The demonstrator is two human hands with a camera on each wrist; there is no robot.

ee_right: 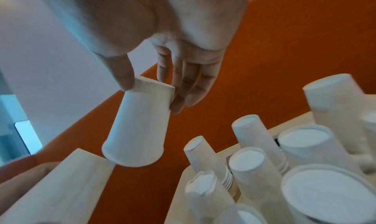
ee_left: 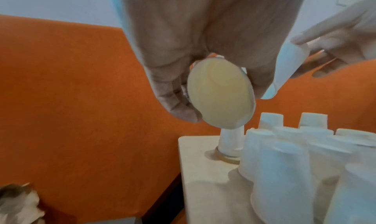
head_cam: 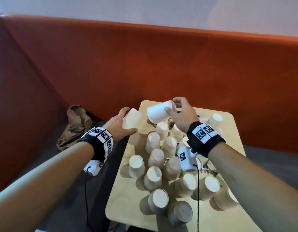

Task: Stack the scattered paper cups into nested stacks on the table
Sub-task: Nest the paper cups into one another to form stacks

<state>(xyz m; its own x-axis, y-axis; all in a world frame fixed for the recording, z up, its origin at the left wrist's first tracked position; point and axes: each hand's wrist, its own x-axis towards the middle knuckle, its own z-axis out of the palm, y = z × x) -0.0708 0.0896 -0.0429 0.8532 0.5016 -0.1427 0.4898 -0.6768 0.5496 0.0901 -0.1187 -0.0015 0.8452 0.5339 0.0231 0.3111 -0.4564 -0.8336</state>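
Several white paper cups point(head_cam: 153, 177) stand upside down, crowded on a small pale table point(head_cam: 126, 208). My left hand point(head_cam: 128, 120) grips one cup point(head_cam: 131, 119) tilted, just off the table's far left corner; in the left wrist view one round end of that cup point(ee_left: 220, 94) faces the camera. My right hand point(head_cam: 172, 105) pinches the narrow end of a second cup point(head_cam: 159, 111), held sideways above the table's far end, its mouth turned towards the left cup. From the right wrist, that cup point(ee_right: 138, 126) hangs close to the left hand's cup point(ee_right: 67, 187).
An orange upholstered backrest point(head_cam: 145, 64) wraps round the far and left sides. A crumpled brown paper bag point(head_cam: 74, 126) lies on the seat left of the table. An upturned cup with several nested rims point(ee_right: 226, 179) stands at the far end.
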